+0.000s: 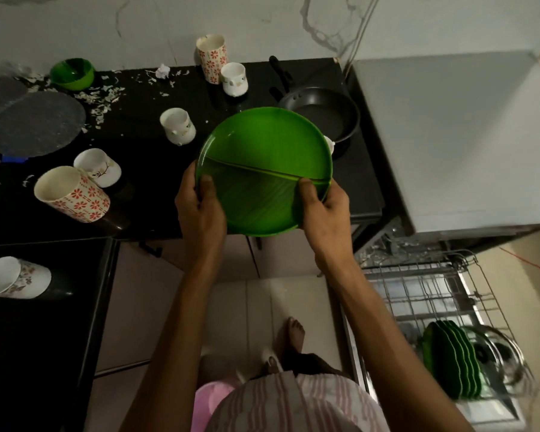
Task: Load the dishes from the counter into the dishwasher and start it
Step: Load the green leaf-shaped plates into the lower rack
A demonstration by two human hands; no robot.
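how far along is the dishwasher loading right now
Partly done. A row of green plates and a glass lid already stand in the pulled-out dishwasher rack. In hand: the left hand and right hand hold another green plate by its rim. Left on the counter: several cups and mugs, a green bowl and a frying pan. Starting the dishwasher also remains.
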